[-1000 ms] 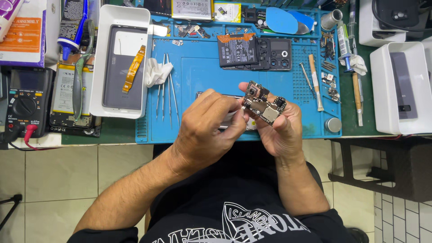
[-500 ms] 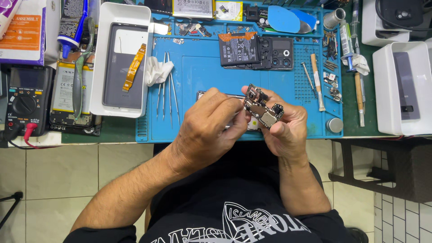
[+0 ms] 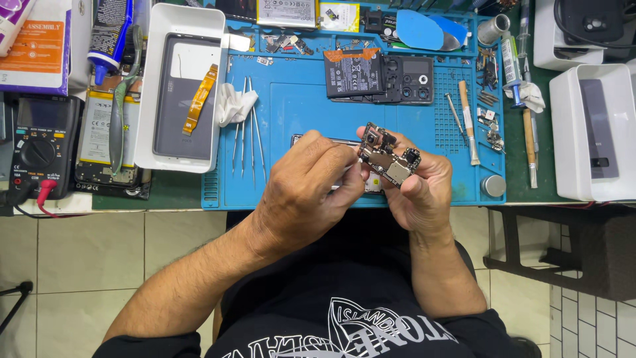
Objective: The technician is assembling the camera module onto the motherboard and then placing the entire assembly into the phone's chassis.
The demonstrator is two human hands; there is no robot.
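Far left: black multimeter (image 3: pixel 40 149) with a red lead plugged in, lying next to a flat battery pack (image 3: pixel 96 136). Just right of them, a white tray (image 3: pixel 149 86) holding a dark phone back panel (image 3: pixel 177 99) with an orange flex cable (image 3: pixel 199 99) draped over it.

Blue work mat (image 3: pixel 298 113) starts beside the tray. A crumpled white wipe (image 3: pixel 233 105) sits on its left part, with several thin metal tweezers (image 3: pixel 246 122) alongside.

Left hand (image 3: pixel 306 192) is over the mat's front edge, fingers pinched together on a small slim tool; the tool is mostly hidden, type can't be told. Its tip meets the left edge of the phone circuit board (image 3: pixel 389 159).

Right hand (image 3: pixel 417 192) clamps the phone circuit board between thumb and fingers, raised above the mat's front centre, tilted, camera modules at its upper end.

Behind the hands, a black phone frame (image 3: pixel 384 76) with battery lies flat on the mat. Right part of the mat: a brush (image 3: pixel 469 129), loose small parts (image 3: pixel 489 126), a round metal cap (image 3: pixel 493 185). Off the mat, far right: white box (image 3: pixel 589 132) holding a grey phone.
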